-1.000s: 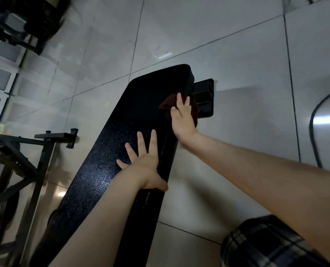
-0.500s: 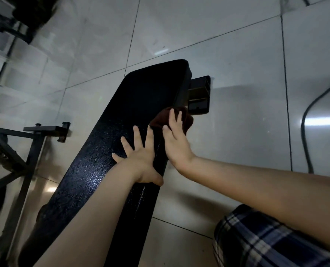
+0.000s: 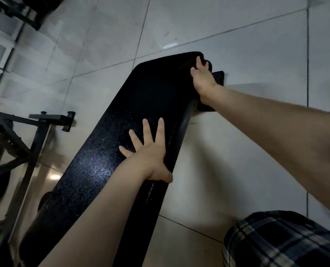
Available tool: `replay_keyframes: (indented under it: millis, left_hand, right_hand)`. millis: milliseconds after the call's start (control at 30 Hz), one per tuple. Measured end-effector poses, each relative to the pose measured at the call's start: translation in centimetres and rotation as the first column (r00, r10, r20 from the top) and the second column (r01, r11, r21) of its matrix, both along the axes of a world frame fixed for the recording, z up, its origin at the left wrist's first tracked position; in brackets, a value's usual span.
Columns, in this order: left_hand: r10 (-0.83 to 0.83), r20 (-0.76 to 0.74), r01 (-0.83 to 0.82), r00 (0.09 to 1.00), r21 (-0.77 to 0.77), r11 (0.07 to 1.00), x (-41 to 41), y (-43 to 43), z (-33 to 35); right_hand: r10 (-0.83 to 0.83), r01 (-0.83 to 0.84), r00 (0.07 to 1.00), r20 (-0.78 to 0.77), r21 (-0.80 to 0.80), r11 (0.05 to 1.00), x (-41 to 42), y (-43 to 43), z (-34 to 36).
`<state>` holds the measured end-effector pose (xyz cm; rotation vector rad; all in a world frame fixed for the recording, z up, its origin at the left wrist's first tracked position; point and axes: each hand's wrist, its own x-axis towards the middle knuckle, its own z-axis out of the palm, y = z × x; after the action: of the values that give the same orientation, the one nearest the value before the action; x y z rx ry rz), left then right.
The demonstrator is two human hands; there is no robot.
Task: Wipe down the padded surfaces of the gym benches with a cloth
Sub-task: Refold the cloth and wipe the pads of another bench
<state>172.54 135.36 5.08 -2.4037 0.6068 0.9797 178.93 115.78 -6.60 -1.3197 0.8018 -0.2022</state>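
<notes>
The soft dark red cloth (image 3: 186, 64) is pressed under the right hand (image 3: 201, 78), fingers extended, at the one o'clock corner of the long black textured padded surface (image 3: 150, 97). The left hand (image 3: 150, 153) is spread flat mid-pad. Being limp and light, the cloth is best pinned by the palm.

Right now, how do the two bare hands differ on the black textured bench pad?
The left hand lies mid-pad on the black textured bench pad with fingers spread wide; the right hand is at the pad's far end, fingers closer together. The left hand touches bare padding; the right hand presses the dark red cloth. Both lie palm down with fingers extended, gripping nothing.
</notes>
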Motion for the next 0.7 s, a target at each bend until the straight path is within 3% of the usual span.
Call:
replay_keyframes:
  millis: [233, 400, 500, 700]
  left_hand:
    - [0.027, -0.018, -0.027, 0.999, 0.007, 1.0, -0.1, 0.1, 0.2]
    - [0.039, -0.018, -0.038, 0.999, 0.012, 0.999, -0.2, 0.0, 0.2]
    - [0.036, -0.021, -0.035, 0.999, 0.033, 0.999, -0.1, 0.0, 0.1]
    - [0.033, -0.037, -0.032, 0.999, 0.023, 0.999, 0.1, -0.3, 0.2]
  right_hand:
    - [-0.068, 0.049, 0.978, 0.197, 0.099, 0.994, -6.3, 7.6, 0.5]
    - [0.025, -0.106, 0.916, 0.401, 0.181, 0.978, -13.3, 15.5, 2.9]
    - [-0.043, -0.041, 0.937, 0.346, 0.233, 0.971, -12.7, 15.7, 3.1]
    - [-0.065, 0.058, 0.98, 0.186, 0.044, 0.997, -6.8, 10.1, 1.4]
